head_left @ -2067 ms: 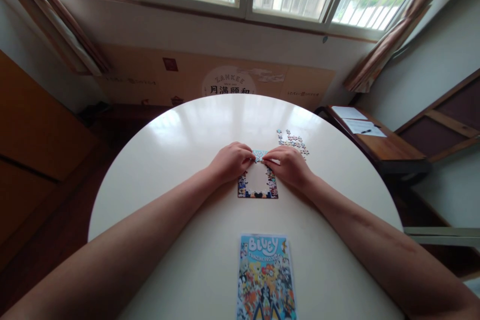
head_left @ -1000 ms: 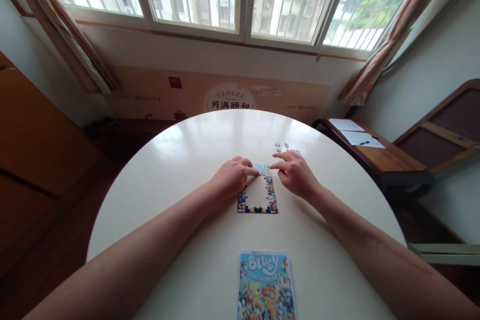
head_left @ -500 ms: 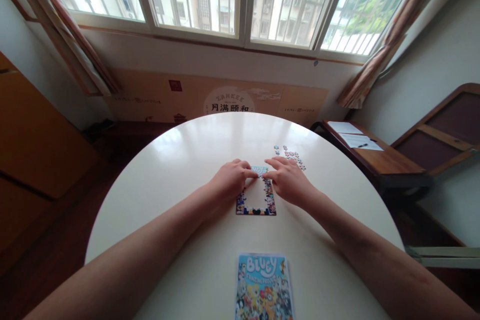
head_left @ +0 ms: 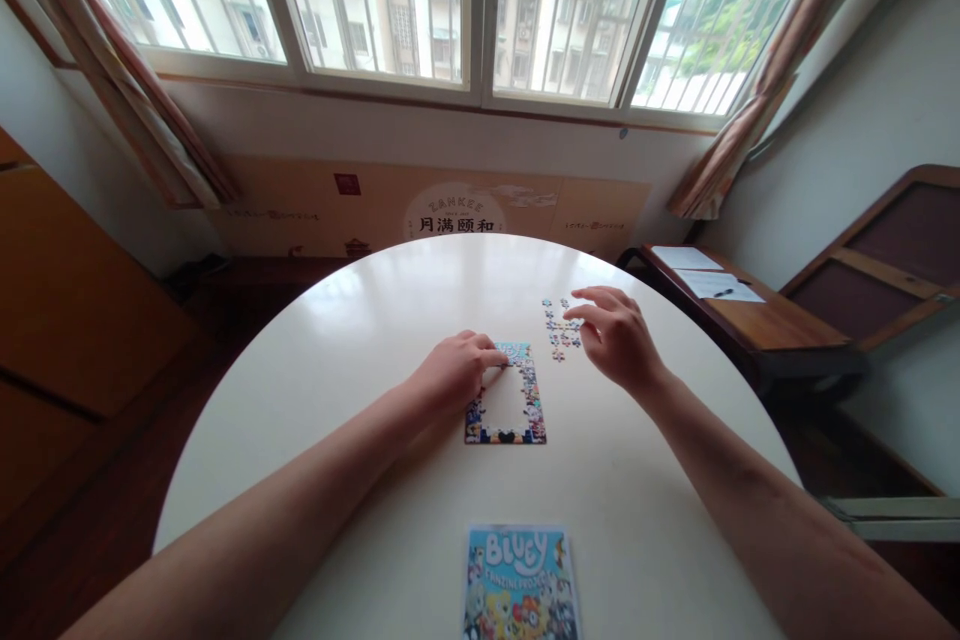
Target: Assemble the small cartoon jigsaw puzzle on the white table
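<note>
A partly assembled jigsaw puzzle lies on the white round table, its border joined around a bare middle. My left hand rests over the puzzle's upper left side, index finger stretched out and touching the inner edge below the light-blue top strip. The hand hides part of the puzzle's left side. To the right, my right hand hovers beside a group of loose jigsaw pieces, fingers apart and slightly bent, with nothing visible in them. Closer to me lies a colourful picture card reading "Bluey".
A wooden side table with papers and a pen stands beyond the round table's right edge. A brown wooden chair back leans behind it. Ahead are a printed cardboard panel and barred windows.
My right hand has left the puzzle and moved right to the loose pieces. My left hand stays on the puzzle. The view has shifted slightly.
</note>
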The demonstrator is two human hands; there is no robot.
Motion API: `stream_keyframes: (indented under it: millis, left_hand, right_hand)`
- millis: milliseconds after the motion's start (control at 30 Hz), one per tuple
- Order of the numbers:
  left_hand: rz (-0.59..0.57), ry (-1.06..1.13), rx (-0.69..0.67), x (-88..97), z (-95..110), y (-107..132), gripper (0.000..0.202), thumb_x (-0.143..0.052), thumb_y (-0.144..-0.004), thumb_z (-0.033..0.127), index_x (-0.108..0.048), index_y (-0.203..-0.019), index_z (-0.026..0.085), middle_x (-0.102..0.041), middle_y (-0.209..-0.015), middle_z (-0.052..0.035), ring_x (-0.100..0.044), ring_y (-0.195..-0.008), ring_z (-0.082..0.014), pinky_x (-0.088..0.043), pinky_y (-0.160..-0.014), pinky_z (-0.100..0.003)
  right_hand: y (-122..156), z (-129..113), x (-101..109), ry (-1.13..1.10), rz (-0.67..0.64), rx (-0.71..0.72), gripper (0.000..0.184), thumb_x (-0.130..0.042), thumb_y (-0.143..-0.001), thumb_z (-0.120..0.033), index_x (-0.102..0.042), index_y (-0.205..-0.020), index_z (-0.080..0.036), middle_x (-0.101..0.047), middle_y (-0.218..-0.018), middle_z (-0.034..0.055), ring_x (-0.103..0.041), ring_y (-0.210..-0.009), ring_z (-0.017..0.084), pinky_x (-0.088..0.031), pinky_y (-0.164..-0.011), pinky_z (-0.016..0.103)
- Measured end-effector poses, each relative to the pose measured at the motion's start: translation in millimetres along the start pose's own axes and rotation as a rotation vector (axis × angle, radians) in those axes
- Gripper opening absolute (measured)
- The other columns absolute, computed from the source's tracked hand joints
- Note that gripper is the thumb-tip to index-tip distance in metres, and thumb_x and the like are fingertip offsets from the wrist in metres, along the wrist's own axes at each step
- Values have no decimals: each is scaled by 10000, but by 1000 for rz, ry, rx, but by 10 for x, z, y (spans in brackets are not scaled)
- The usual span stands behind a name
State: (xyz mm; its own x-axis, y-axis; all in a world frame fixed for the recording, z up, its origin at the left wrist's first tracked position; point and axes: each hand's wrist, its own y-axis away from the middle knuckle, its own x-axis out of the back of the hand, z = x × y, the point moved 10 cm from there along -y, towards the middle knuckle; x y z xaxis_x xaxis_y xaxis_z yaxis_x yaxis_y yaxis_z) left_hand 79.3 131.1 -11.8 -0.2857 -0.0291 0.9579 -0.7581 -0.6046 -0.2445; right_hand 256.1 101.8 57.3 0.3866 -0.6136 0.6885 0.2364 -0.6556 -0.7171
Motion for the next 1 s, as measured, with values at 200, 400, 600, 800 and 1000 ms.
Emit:
stream_keyframes:
  millis: [200, 400, 600, 800, 1000]
  left_hand:
    - [-44, -73, 20, -2, 21, -12, 434, -567, -810, 63, -732, -1137, 295, -717, -1125, -47, -632, -997, -250, -529, -798, -360]
    - [-21, -70, 25, 26, 62, -28, 405, -567, -848, 98, -733, -1143, 321, -705, -1167, -38, -611, -1009, -239, -510, -793, -338]
    - [-18, -61, 15, 13, 61, -47, 397, -574, -863, 103, -744, -1139, 332, -682, -1225, -37, -593, -1077, -247, -510, -830, -348]
    - [83, -14, -18, 27, 54, -40, 260, -567, -944, 243, -772, -1085, 316, -707, -1175, -47, -610, -1043, -236, -519, -865, -366]
    - [96, 59, -27, 30, 7, -37, 270, -532, -965, 255, -781, -1059, 303, -701, -1201, -61, -624, -1074, -241, -485, -982, -450]
  right_hand:
    - [65, -121, -212, -28, -84, 63, 329, -540, -790, -11, -773, -878, -225, -710, -1184, 81, -594, -1172, 296, -480, -969, 486]
    - [245, -459, -586, -80, -377, 232, 424, -571, -805, -28, -780, -1032, -319, -661, -1307, 26, -561, -1236, 278, -451, -1033, 511]
    - [279, -440, -720, -148, -470, 230, 407, -616, -808, -50, -787, -1063, -318, -656, -1332, 12, -561, -1242, 276, -451, -1068, 487]
    - [279, -396, -762, -137, -522, 165, 392, -648, -816, -82, -786, -1073, -344, -639, -1377, -6, -519, -1328, 295, -413, -1110, 530]
    - [210, -417, -550, -117, -395, 194, 505, -558, -832, -21, -742, -1163, -355, -608, -1417, -12, -493, -1361, 294, -421, -1076, 559]
